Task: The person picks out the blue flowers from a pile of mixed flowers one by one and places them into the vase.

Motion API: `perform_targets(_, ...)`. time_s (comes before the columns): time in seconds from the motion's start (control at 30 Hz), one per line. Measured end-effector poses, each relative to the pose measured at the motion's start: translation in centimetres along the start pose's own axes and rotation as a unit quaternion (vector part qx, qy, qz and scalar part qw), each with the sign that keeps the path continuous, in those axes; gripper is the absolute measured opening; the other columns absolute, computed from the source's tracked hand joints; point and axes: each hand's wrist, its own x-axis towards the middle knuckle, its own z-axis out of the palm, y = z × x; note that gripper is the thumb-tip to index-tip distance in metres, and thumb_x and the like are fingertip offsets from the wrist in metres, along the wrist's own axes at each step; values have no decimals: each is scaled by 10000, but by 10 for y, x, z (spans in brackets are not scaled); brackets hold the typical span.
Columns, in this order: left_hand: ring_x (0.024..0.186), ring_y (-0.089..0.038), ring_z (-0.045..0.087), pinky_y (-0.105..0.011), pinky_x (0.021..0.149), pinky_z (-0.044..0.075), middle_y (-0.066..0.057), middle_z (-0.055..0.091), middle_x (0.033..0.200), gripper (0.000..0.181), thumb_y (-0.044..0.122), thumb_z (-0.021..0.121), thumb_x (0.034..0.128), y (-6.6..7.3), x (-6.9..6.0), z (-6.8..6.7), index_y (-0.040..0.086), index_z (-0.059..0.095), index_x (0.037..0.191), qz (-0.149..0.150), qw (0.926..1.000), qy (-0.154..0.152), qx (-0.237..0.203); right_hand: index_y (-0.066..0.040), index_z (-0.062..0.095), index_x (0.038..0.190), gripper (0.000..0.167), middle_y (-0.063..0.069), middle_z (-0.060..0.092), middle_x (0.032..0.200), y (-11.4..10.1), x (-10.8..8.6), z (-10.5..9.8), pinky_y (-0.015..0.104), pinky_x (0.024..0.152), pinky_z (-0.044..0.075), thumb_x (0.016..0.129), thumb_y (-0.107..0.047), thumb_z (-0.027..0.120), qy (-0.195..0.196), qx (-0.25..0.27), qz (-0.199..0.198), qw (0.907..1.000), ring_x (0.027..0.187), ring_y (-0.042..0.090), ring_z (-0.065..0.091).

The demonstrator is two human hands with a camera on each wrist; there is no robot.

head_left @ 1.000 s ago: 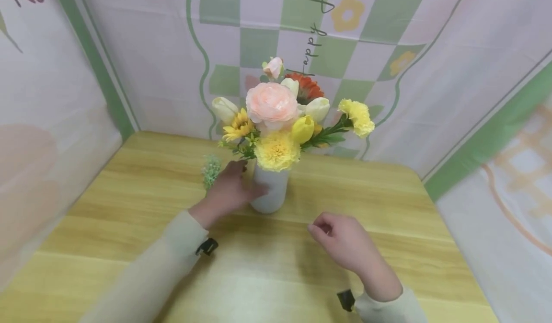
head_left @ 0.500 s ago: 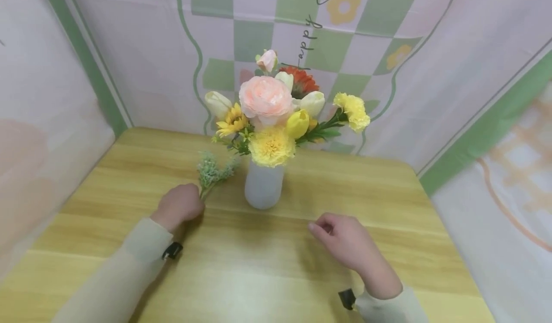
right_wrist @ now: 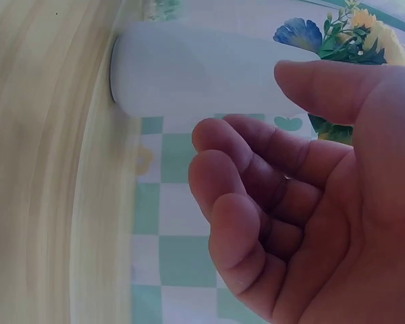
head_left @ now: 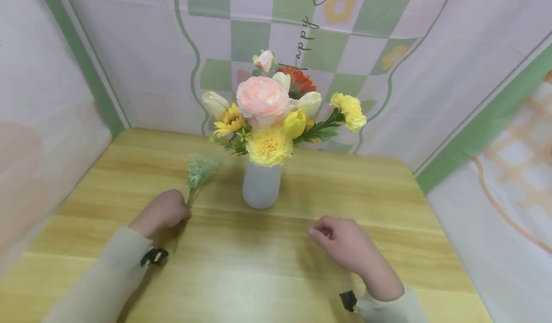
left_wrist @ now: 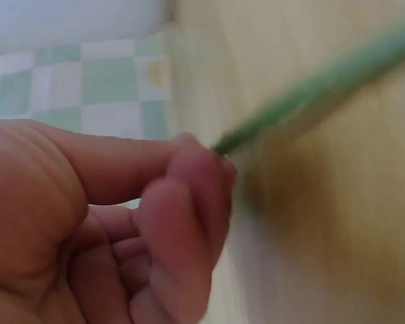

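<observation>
A sprig of small pale green blooms (head_left: 199, 170) rises from my left hand (head_left: 161, 213), which stands over the left part of the table. In the left wrist view, thumb and fingertips pinch its green stem (left_wrist: 290, 104). A white vase (head_left: 261, 186) stands upright at the middle, to the right of the sprig and apart from it. It holds pink, yellow, white and red-orange flowers (head_left: 264, 98). My right hand (head_left: 345, 241) is right of the vase, fingers loosely curled. Nothing lies between its thumb and fingers in the right wrist view (right_wrist: 290, 175).
The wooden table (head_left: 241, 275) has its far edge against a checkered cloth backdrop (head_left: 250, 40). Cloth panels also rise on the left and right sides. A yellow carnation (head_left: 349, 112) leans out from the bouquet to the right.
My left hand has drawn back from beside the vase to the left and nearer, picking up the green sprig on the way. The right hand has stayed in place.
</observation>
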Motion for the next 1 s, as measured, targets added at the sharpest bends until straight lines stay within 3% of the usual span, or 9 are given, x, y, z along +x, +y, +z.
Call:
perform_targets(0.13, 603, -204, 614, -342, 590, 547, -87, 627, 692, 183, 71, 568, 980, -5, -12, -7, -25, 613, 830, -65, 9886, 90, -1504, -200, 716, 929, 111, -152, 661, 836, 1, -2, 2, 332, 717, 538, 962, -297, 676, -23, 75, -180, 9998, 768, 38, 612)
perform_targets(0.3, 769, -233, 681, -350, 703, 589, -151, 680, 890, 206, 93, 521, 1035, -4, -35, -18, -100, 577, 1079, 25, 9570, 1002, -2723, -192, 712, 948, 94, -157, 662, 847, 2, -1, 3, 314, 719, 541, 969, -272, 666, -100, 119, -390, 9991, 784, 30, 616)
perform_targets(0.43, 809, -194, 687, -318, 729, 585, -168, 686, 978, 222, 128, 543, 1037, 9, -52, -20, -71, 586, 1126, 559, 9335, 2065, -2877, -191, 709, 954, 67, -166, 649, 834, -1, 1, 3, 297, 705, 538, 965, -245, 670, -125, 69, -540, 9984, 771, 21, 606)
perform_targets(0.53, 756, -143, 668, -244, 678, 568, -95, 699, 911, 131, 83, 606, 998, 23, -64, -15, -14, 643, 1077, 1331, 9157, 2902, -2442, -187, 710, 964, 62, -177, 639, 827, -8, 1, 3, 280, 695, 536, 958, -239, 677, -119, 27, -717, 9974, 759, 9, 595)
perform_targets(0.63, 730, -98, 646, -213, 651, 545, -6, 704, 883, 113, 17, 672, 927, 40, -71, -8, 42, 687, 1036, 2330, 8974, 3368, -1643, -169, 715, 983, 89, -178, 637, 838, -17, 1, 4, 270, 691, 538, 958, -245, 675, -131, 56, -1030, 9946, 758, 2, 589)
perform_targets(0.7, 726, -86, 633, -215, 639, 535, 6, 710, 910, 140, -7, 688, 883, 52, -72, -2, 63, 692, 1005, 3029, 8828, 3377, -1219, -165, 716, 983, 107, -186, 630, 841, -24, 0, 4, 267, 688, 537, 962, -260, 669, -132, 52, -1279, 9917, 758, -3, 583)
perform_targets(0.8, 763, -91, 630, -223, 636, 527, -17, 709, 995, 152, -23, 675, 867, 71, -72, 9, 87, 675, 972, 3884, 8653, 2996, -1030, -177, 711, 971, 100, -200, 614, 838, -34, 0, 6, 263, 684, 533, 962, -264, 663, -84, 29, -1664, 9860, 757, -10, 573)
perform_targets(0.9, 779, -94, 613, -207, 637, 515, 13, 677, 959, 164, -33, 649, 892, 88, -70, 19, 129, 633, 911, 4352, 8569, 2490, -1198, -205, 702, 943, 52, -208, 596, 823, -43, 0, 7, 240, 645, 515, 953, -245, 670, 66, 49, -1978, 9802, 732, -17, 557)
perform_targets(1.0, 752, -69, 565, -194, 642, 493, 63, 612, 882, 147, -15, 641, 906, 103, -66, 27, 130, 618, 918, 4607, 8515, 2255, -1089, -206, 703, 946, 26, -201, 596, 828, -51, 0, 7, 211, 600, 491, 946, -217, 678, 260, 200, -2240, 9740, 705, -22, 542)
